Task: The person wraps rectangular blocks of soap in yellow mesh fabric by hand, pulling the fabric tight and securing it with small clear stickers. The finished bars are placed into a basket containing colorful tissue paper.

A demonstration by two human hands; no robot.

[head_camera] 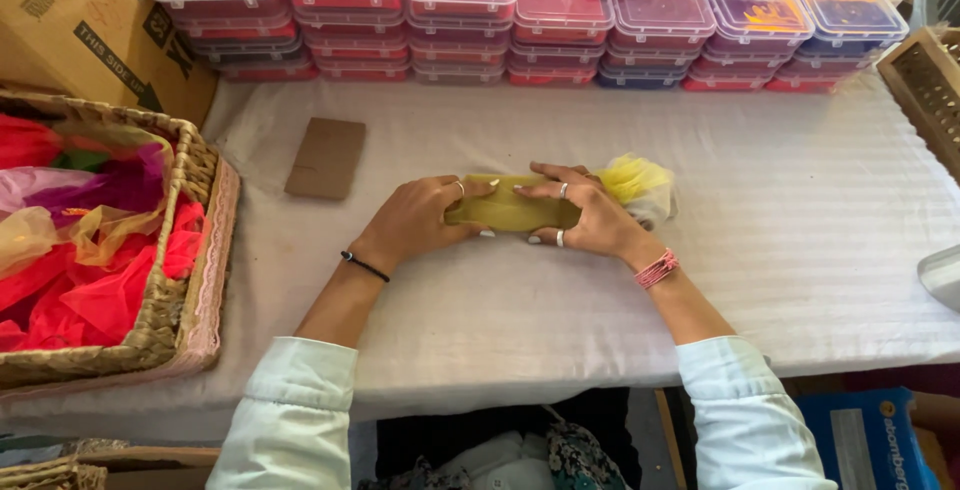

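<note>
Both hands lay on a flat olive-yellow wrapped piece (512, 212) at mid-table. Left hand (415, 220) cupped its left end, fingers curled over the top; right hand (590, 215) pinned the right end, where loose yellow netting (637, 182) bunched out (still unwound). Risk, as judged: netting could slacken or slide off if either grip eased. White cloth (780, 210) open to the right and front; brown card (326, 157) near left, wicker basket (195, 250) at left edge, stacked lidded boxes (560, 20) closing the far side.
</note>
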